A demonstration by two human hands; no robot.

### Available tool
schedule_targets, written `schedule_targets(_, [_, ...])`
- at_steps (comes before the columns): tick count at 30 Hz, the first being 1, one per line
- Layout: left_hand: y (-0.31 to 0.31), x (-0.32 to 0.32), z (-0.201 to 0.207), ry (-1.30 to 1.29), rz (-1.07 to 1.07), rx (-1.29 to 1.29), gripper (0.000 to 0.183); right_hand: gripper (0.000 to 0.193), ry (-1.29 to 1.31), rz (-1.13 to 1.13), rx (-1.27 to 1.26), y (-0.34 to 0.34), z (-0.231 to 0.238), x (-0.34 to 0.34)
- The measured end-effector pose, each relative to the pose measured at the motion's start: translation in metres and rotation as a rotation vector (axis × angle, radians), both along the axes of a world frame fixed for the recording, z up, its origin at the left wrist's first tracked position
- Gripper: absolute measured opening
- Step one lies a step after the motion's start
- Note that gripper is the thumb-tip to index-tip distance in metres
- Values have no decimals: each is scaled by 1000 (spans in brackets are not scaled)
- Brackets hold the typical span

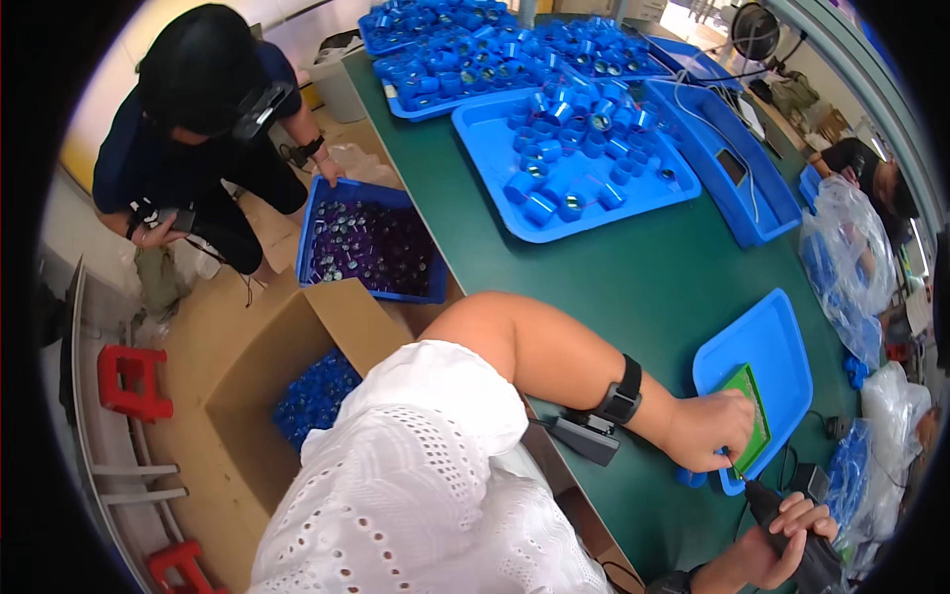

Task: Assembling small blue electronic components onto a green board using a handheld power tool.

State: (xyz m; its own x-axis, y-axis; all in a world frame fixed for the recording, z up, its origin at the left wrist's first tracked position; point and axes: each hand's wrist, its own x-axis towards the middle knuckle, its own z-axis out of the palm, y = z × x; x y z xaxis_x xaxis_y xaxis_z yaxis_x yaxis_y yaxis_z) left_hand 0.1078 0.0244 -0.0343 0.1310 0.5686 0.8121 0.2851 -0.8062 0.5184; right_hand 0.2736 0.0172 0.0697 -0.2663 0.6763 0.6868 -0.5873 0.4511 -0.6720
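Observation:
My left hand [708, 431] is closed in a pinch over the near end of a small blue tray [787, 342]. What its fingers grip is too small to make out; a bit of blue and a thin reddish line show at the fingertips. Beside the fingers, a flat green rectangular piece [754, 411] lies tilted in the tray. My right hand [792, 530] is wrapped around a black handheld tool [777, 510], which looks like an electric screwdriver. Its narrow tip points at the left fingertips. Under the left wrist, a blue cylindrical piece [690, 477] rests by the tray.
Large blue trays [534, 233] heaped with blue cylinders [564, 129] fill the green table's [554, 282] far end. A long blue bin [767, 223] and plastic bags [846, 247] line the right side. At left, a co-worker [198, 129] holds a blue crate [435, 287] near an open cardboard box [247, 396].

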Motion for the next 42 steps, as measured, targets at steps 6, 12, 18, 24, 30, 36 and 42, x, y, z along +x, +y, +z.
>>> schedule_targets(6, [10, 14, -1, 13, -60, 78, 7, 18, -29, -93, 34, 3, -7, 21])
schedule_targets(12, [-1, -14, 5, 100, 7, -18, 9, 24, 9, 2, -36, 9, -7, -3])
schedule_targets(18, [10, -11, 9, 158, -99, -123, 25, 25, -72, -56, -22, 13, -8, 9])
schedule_targets(24, [1, -17, 17, 310, -127, -236, 48, 25, -84, -61, -29, 13, -5, 20])
schedule_targets(30, [-7, -12, 19, 529, -81, -339, 44, 25, -117, 54, -67, 18, -5, 25])
schedule_targets(36, [-8, -12, 13, 557, -48, -365, 30, 24, -214, 94, -136, 16, -18, 15])
schedule_targets(42, [-8, -11, 12, 543, -53, -378, 25, 24, -309, 72, -74, 17, -22, 6])
